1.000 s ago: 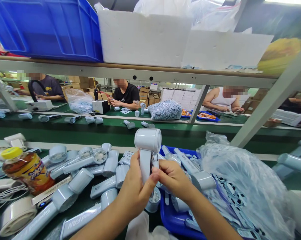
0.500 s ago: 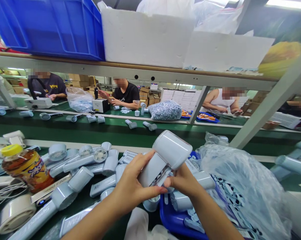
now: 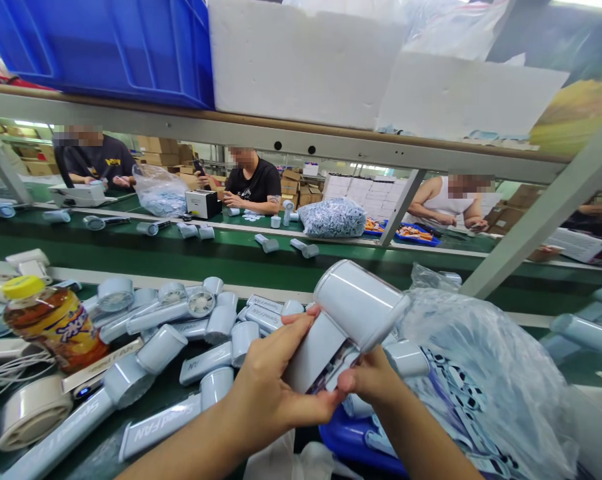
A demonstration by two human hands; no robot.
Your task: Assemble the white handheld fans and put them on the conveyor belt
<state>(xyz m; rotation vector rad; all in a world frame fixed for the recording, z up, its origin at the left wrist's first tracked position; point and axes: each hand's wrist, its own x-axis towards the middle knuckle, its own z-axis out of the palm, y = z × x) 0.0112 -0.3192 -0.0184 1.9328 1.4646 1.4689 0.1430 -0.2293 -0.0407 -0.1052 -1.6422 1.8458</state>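
My left hand [image 3: 273,387] is wrapped round the handle of a pale blue hand-held fan [image 3: 353,313], which tilts up to the right with its round head uppermost. My right hand [image 3: 373,380] pinches a small strip or label against the lower side of the fan's handle. Both hands are held above a blue tray [image 3: 345,437] that holds more fan parts. Several more pale blue fans [image 3: 181,333] lie heaped on the green table to the left of my hands.
A bottle of amber drink with a yellow cap [image 3: 51,323] lies at the left. A clear plastic bag of labels [image 3: 485,380] sits at the right. A green conveyor belt [image 3: 231,257] carries fans beyond. Three people work across it. A blue crate [image 3: 105,47] stands on the shelf above.
The fan has gone from upright to tilted with its head to the right, and my right hand has moved under the handle. The view has shifted slightly.
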